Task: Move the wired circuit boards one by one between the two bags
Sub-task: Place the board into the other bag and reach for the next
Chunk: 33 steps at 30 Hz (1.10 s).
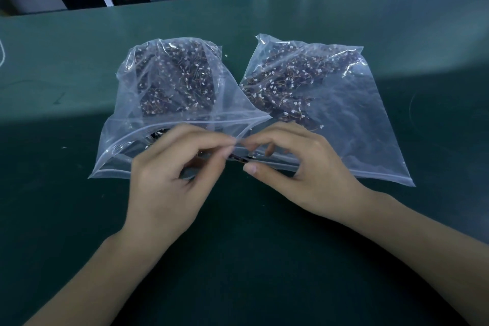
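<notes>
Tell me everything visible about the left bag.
The left bag is clear, crinkled plastic with a zip strip along its near, open mouth. It lies on the green table, its far end bulging with dark circuit boards with thin wires and white plugs. Its right edge overlaps the right bag. Both hands work at its mouth.

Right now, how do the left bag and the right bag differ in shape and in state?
The left bag bulges upward, and its mouth gapes toward the person; the right bag lies flatter on the green table.

The circuit boards nearly fill the left bag, while in the right bag they sit mostly in its far half.

Both are clear zip bags, and both hands, left hand and right hand, work between their mouths.
</notes>
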Tool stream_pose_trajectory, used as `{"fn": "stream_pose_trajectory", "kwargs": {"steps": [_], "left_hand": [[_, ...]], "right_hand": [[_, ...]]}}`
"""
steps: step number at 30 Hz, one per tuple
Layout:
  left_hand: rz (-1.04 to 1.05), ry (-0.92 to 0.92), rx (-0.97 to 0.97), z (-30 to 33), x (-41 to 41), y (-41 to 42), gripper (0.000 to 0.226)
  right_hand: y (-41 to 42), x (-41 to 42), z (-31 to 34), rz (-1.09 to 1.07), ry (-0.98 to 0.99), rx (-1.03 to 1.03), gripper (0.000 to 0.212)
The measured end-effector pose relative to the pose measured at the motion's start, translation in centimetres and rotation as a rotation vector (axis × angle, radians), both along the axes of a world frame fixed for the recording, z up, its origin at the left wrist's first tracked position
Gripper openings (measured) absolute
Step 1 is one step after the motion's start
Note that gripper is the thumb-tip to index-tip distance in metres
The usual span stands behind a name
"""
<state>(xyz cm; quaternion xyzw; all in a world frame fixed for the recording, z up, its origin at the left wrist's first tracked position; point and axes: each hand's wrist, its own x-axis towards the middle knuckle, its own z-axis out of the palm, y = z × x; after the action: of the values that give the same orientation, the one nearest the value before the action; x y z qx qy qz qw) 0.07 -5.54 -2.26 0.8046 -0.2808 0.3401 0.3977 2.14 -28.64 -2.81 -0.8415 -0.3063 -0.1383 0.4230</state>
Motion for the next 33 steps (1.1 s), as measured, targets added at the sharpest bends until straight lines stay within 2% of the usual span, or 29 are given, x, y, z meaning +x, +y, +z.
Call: {"fn": "stream_pose_trajectory", "kwargs": {"steps": [3,7,12,18,33], "left_hand": [[-0.060,0.177,-0.167,-0.51,-0.28,-0.81,0.015],[-0.077,0.314,-0.310,-0.66,-0.14,-1.02,0.013],[-0.066,0.414,-0.249,-0.81,-0.23,-1.10,0.008],[-0.044,0.345,-0.059,-0.53,-0.22,-1.05,0.011],[-0.015,0.254,0.024,-0.70,-0.06,-0.60,0.007]], "right_hand": [[0.10,0.05,-0.20,0.028,-0.011,-0.002,0.016],[0.01,0.21,-0.27,0.017,-0.006,0.035,0.006],[-0.02,0.33,-0.29,0.009,0.061,0.102,0.007],[0.04,0.30,-0.17,0.008,0.125,0.177,0.011],[-0.04,0.24,0.08,0.041,0.196,0.223,0.015]]}}
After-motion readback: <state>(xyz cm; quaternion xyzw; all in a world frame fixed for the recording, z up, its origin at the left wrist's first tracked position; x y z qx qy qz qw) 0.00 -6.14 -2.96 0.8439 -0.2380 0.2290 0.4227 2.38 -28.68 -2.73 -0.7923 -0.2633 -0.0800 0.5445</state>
